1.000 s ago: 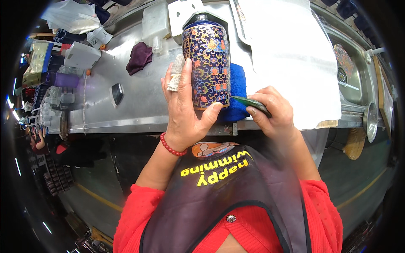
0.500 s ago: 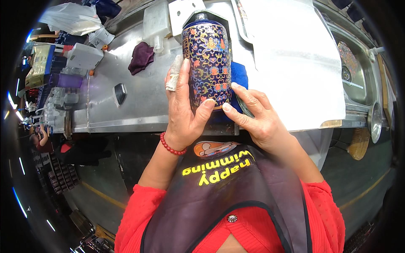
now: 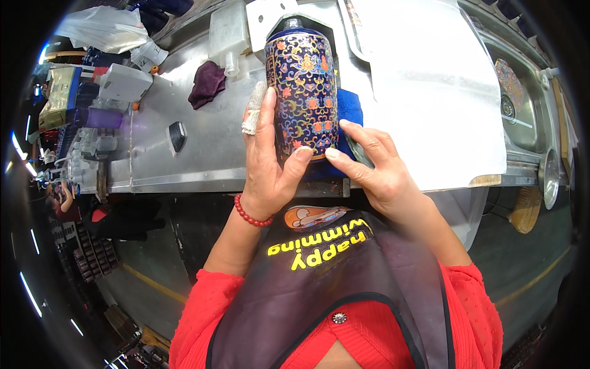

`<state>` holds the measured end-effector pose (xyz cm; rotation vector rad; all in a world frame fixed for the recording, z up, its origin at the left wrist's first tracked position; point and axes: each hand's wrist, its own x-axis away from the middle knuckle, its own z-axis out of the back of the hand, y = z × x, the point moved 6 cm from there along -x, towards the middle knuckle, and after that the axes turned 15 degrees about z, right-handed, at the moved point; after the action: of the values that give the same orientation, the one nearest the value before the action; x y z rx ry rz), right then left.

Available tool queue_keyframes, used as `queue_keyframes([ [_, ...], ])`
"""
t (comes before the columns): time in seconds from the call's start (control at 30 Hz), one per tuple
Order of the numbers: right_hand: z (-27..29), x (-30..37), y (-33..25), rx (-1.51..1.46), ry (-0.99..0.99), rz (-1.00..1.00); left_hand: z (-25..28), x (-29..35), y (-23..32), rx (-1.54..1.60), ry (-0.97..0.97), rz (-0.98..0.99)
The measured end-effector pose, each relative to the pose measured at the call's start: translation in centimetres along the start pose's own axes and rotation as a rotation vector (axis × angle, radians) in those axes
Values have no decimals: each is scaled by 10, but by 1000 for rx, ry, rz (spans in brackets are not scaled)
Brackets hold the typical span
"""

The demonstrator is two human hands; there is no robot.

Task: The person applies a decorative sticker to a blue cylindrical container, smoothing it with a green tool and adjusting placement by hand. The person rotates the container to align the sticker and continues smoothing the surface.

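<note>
A dark blue bottle [image 3: 305, 92] with a colourful floral and scroll pattern lies on the worktop, its short neck pointing away from me. My left hand [image 3: 268, 157] lies along its left side, the thumb on the near end; one finger wears a whitish knitted cover [image 3: 253, 111]. On the lower right side, the thumb and forefinger of my right hand [image 3: 382, 166] touch the bottle, so it sits between both hands. A blue cloth [image 3: 350, 107] shows beside it. Something grey-green is partly hidden under my right hand; I cannot make out its kind.
On the metal worktop [image 3: 153, 147] to the left are a dark purple cloth [image 3: 207, 85], a small black block [image 3: 176, 136] and a clear plastic container [image 3: 228, 34]. A large white sheet [image 3: 436, 98] covers the right side, with a sink [image 3: 528, 117] beyond it.
The bottle and both hands hold nearly the same pose. My right thumb and forefinger have shifted very slightly; the whole view has drifted a little.
</note>
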<state>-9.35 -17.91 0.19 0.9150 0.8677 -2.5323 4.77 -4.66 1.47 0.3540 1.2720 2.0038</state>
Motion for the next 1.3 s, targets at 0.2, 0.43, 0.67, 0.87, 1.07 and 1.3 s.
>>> queue_keyframes([
  [0.2, 1, 0, -2, -2, -35, 30, 1, 3, 1, -172, 3, -64],
  [0.43, 0, 1, 1, -19, -2, -1, 1, 4, -1, -127, -8, -40],
  [0.67, 3, 1, 0, -32, 1, 23, -2, 4, 3, -206, 35, -40],
  [0.87, 1, 1, 2, -18, 6, 17, -5, 4, 8, -286, 83, -61],
  [1.07, 1, 2, 4, -48, 20, 3, -11, 6, 13, -432, 156, -65],
  [1.3, 2, 3, 5, -59, 45, 11, -10, 9, 12, -428, 137, -88],
])
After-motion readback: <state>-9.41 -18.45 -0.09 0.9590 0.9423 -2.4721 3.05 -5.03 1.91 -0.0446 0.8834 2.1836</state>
